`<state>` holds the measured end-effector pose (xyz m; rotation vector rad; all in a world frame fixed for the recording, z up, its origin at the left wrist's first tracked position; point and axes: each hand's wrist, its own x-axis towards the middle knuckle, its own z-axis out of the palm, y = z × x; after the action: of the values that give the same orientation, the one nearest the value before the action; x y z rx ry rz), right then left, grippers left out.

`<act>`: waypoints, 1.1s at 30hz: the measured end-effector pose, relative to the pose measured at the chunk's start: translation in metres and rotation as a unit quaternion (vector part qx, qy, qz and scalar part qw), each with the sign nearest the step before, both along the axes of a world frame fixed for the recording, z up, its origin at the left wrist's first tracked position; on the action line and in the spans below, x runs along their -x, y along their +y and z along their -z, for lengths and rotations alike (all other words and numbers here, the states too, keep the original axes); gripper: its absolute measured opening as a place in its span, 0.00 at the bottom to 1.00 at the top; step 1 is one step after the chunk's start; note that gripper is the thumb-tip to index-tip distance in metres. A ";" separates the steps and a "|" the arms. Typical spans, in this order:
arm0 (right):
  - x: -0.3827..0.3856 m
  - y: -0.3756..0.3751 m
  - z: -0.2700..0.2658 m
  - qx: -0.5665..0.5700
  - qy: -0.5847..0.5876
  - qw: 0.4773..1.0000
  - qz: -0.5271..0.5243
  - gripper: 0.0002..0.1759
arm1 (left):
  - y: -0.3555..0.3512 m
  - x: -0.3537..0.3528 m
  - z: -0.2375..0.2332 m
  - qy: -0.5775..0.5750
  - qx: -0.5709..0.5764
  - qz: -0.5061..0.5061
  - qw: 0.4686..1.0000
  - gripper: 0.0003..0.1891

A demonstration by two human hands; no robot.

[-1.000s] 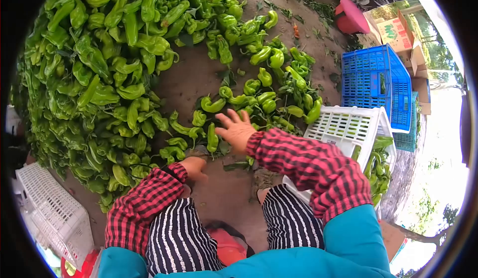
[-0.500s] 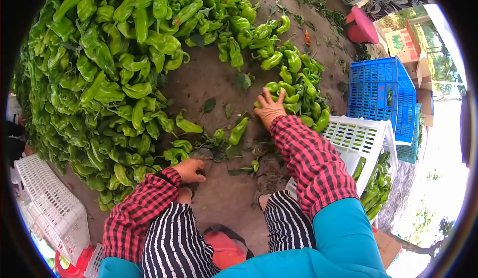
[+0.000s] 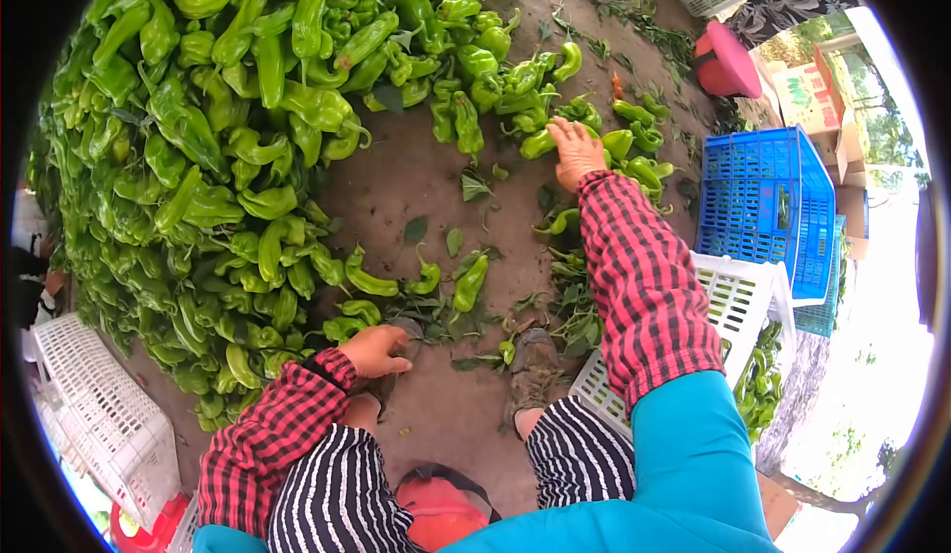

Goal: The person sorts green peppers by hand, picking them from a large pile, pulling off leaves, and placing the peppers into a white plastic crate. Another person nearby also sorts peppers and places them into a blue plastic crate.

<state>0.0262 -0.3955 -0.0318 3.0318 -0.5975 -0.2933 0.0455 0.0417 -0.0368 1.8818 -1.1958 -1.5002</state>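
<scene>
My right hand [image 3: 577, 155] reaches out with fingers extended over the near edge of a small group of green peppers [image 3: 644, 170], touching a pepper [image 3: 538, 144]. Close to my left shoe, my left hand [image 3: 378, 352] hangs loosely curled, a gap between thumb and fingers and nothing visible in it. Beside it lie a few loose peppers [image 3: 354, 317]. A large heap of green peppers [image 3: 218, 157] rises at the left and reaches round the far side. One pepper [image 3: 471, 284] rests alone on the soil between my hands.
At my right stands a white crate [image 3: 731, 301] with peppers behind it, below a blue crate [image 3: 758, 197]. A pink bucket [image 3: 728, 61] and a cardboard box [image 3: 807, 93] are farther off. Another white crate [image 3: 104, 404] is at lower left. Leaves [image 3: 575, 305] litter the ground.
My right hand has moved forward and slightly right. Peppers near it have shifted away from me, baring leaves and soil beside the white crate. My left hand has barely moved.
</scene>
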 end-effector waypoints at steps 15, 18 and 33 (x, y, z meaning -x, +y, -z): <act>0.106 0.140 -0.055 -0.389 0.125 0.902 0.141 0.36 | 0.010 0.001 -0.002 0.035 -0.049 -0.053 0.997 0.24; 0.169 0.111 -0.024 -0.326 0.252 0.894 0.178 0.42 | 0.011 0.000 -0.003 0.025 -0.041 -0.043 0.998 0.24; 0.086 -0.060 -0.052 0.012 0.072 0.975 0.209 0.36 | 0.003 0.001 -0.015 0.001 -0.060 -0.016 0.998 0.22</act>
<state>-0.0597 -0.4552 0.0199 2.8007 -1.2127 -0.5083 0.0443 0.0447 -0.0222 1.9662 -1.0924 -1.5883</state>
